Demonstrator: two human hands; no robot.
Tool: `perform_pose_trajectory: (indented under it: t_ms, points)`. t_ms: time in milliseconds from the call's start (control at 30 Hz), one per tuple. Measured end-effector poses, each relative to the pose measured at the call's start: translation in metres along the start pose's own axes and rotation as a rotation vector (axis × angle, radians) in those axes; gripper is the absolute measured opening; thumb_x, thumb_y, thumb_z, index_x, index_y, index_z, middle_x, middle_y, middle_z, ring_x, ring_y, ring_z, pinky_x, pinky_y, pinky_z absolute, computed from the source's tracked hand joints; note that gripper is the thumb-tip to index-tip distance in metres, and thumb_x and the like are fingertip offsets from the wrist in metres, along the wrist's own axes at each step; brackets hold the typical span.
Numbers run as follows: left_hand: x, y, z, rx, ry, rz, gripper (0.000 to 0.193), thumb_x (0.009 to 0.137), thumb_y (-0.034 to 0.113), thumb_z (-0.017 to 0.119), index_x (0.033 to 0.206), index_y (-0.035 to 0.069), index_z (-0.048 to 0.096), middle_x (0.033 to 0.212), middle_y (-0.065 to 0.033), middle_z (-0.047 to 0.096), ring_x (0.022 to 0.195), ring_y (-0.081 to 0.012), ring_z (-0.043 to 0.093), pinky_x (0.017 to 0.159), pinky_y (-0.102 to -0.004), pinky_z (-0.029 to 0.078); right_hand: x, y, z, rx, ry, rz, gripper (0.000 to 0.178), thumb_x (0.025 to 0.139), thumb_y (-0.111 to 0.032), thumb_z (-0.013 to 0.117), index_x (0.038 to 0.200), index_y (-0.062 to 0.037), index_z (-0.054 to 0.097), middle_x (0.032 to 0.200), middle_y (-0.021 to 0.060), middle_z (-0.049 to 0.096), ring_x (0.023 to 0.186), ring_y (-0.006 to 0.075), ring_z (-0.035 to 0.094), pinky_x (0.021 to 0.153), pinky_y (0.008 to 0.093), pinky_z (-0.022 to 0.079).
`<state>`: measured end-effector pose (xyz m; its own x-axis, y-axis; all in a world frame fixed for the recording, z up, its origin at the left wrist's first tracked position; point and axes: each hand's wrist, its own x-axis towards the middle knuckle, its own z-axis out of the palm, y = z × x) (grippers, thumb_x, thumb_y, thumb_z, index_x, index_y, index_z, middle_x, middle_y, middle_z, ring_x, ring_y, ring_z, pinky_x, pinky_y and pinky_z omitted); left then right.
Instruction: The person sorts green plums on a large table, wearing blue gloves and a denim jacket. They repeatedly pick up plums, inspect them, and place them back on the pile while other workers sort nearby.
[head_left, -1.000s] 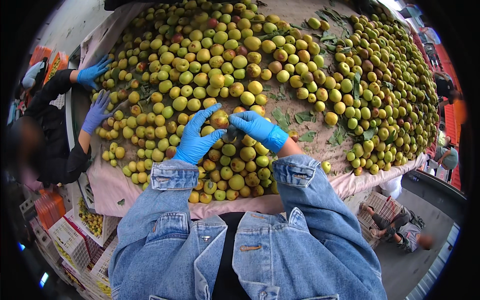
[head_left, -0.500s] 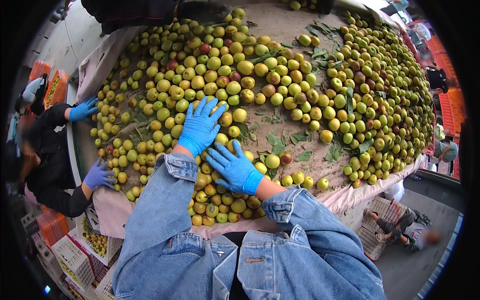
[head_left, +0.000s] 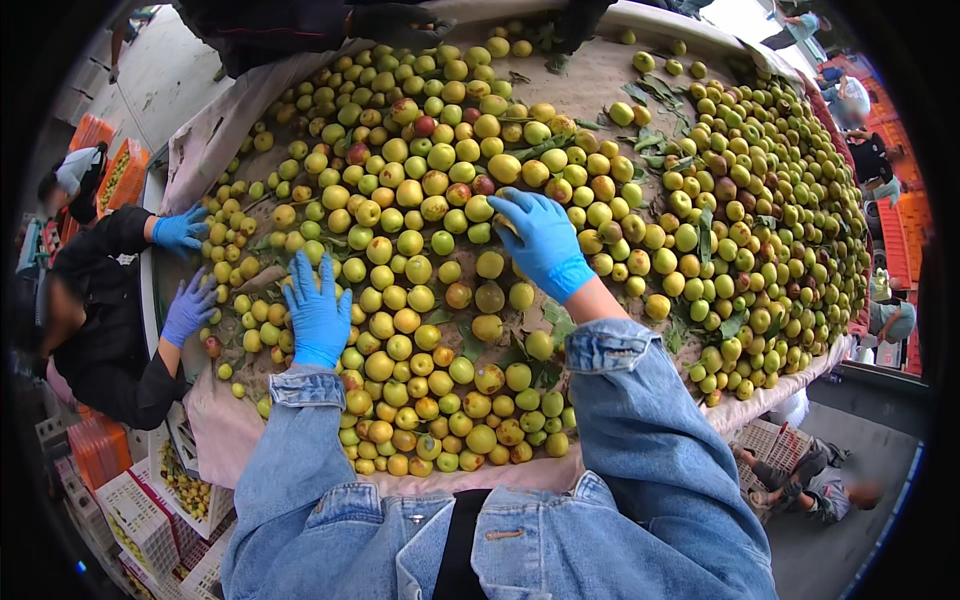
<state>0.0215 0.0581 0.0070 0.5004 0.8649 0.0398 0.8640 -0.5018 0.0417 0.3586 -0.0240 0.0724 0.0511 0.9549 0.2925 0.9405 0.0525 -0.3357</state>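
A broad spread of small, round yellow-green fruits [head_left: 395,350], some blotched red-brown, probably fresh jujubes, covers a cloth-lined sorting table [head_left: 240,432]. In a blue glove, my left hand [head_left: 318,315] lies over the fruits left of the middle, fingers spread and pointing away from me. My right hand [head_left: 545,245], also blue-gloved, reaches farther in; its fingers are stretched leftward over the fruits, thumb partly hidden. Neither hand visibly holds a fruit. Green leaves [head_left: 555,325] lie beside my right wrist.
At the left edge a person's hands, one in a blue glove [head_left: 180,230] and one in a purple glove [head_left: 190,308], touch the table. A dark-gloved hand [head_left: 400,25] is at the far edge. White crates [head_left: 150,520] stand lower left; a denser fruit heap [head_left: 770,230] lies right.
My hands have moved apart: the left toward the left and slightly nearer, the right farther away and to the right. More fruits now lie between them and along the near edge.
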Motion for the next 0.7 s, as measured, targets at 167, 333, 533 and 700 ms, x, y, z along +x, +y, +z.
perform_pose_trajectory:
  t_ms: [167,333,533,700]
  points:
    - [0.039,-0.013,-0.005,-0.013,-0.018,-0.179,0.069,0.092,0.035,0.05,0.147,0.019,0.013,0.152,-0.0183,0.001,0.139,-0.0385,0.004,0.105,-0.0644,0.009,0.021,0.006,0.014,-0.004,0.116,0.177,0.032,0.078,-0.019,0.06,0.111,-0.018,0.058,0.102,0.0075,0.056,0.095,0.0282,0.053,0.08,0.0419,0.042]
    - [0.11,0.11,-0.051,-0.413,0.135,0.524,0.03,0.086,0.013,0.056,0.116,0.01,0.058,0.12,-0.0128,0.054,0.108,-0.031,0.052,0.091,-0.0396,0.044,-0.065,-0.005,-0.018,0.049,-0.079,0.054,0.031,0.075,-0.015,0.062,0.106,-0.0176,0.058,0.104,0.0067,0.055,0.097,0.0274,0.052,0.079,0.0401,0.041]
    - [0.156,0.196,-0.029,-0.121,-0.096,0.534,0.038,0.072,0.018,0.066,0.108,0.013,0.057,0.108,-0.01,0.05,0.099,-0.0307,0.049,0.082,-0.0418,0.047,-0.14,-0.002,-0.069,0.1,-0.193,0.182,0.037,0.075,-0.012,0.062,0.111,-0.0159,0.057,0.115,0.0109,0.055,0.106,0.0311,0.051,0.087,0.0422,0.042]
    - [0.147,0.197,-0.028,-0.069,-0.339,0.554,0.035,0.071,0.017,0.069,0.102,0.011,0.054,0.097,-0.0132,0.055,0.09,-0.0327,0.052,0.079,-0.0413,0.047,-0.158,0.017,-0.081,0.048,-0.05,0.299,0.032,0.076,-0.009,0.062,0.108,-0.0138,0.06,0.114,0.0111,0.056,0.105,0.0316,0.053,0.087,0.0415,0.043]
